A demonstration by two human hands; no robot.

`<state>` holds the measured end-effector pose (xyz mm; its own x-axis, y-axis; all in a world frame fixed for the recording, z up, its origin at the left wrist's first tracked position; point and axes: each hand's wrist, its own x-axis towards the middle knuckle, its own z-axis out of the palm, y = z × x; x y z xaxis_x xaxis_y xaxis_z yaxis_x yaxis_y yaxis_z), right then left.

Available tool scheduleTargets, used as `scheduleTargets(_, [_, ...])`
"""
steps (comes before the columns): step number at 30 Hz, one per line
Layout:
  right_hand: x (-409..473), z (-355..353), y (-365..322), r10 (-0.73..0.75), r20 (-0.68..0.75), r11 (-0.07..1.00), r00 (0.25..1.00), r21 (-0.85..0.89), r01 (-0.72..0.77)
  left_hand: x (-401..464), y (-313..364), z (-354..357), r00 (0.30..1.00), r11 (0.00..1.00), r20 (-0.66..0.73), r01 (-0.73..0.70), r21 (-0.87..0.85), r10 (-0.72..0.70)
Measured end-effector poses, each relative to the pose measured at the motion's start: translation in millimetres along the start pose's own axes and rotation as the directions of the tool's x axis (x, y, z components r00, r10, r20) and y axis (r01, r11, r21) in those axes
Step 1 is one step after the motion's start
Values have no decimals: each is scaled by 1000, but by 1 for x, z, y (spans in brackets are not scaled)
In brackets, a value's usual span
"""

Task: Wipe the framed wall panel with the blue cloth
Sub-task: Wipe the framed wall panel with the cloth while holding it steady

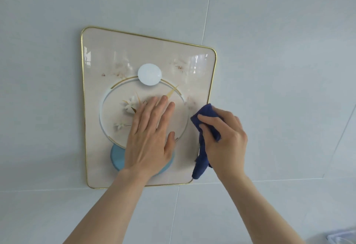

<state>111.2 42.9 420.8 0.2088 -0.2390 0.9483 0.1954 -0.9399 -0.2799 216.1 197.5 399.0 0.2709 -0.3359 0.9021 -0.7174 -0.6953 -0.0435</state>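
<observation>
Pale tiled wall (269, 32) all around, thin seams running across. Hung on it, tilted, a framed panel (100, 55) with a gold rim, rounded corners, glossy cream face, brownish smudges near the top. Left hand (150, 136) flat on the panel's middle, fingers together, thumb out, covering part of a painted ring and a blue disc. Just right, right hand (224, 139) at the panel's right edge, fingers curled, pinching a bunched blue cloth (204, 128), tail hanging down over the rim.
</observation>
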Motion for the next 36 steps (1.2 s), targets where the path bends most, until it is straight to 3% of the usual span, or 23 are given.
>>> scheduleTargets(4, [26,20,7,-214,28,969,976,-122,216,17,-9,0,1000,999,12,-4,40,4])
scheduleTargets(7, [23,30,18,-274,80,948,958,-145,283,20,-16,8,999,996,37,-4,87,1])
scheduleTargets(21, [51,55,10,-390,-8,906,921,-181,383,20,-18,26,1000,993,-15,3,116,-1])
scheduleTargets(27, [37,58,13,-347,-60,921,936,-212,328,20,-17,25,1000,993,-20,7,114,-5])
scheduleTargets(36, [-5,37,34,-311,89,906,946,-272,323,21,-16,22,1000,996,-16,10,86,-8])
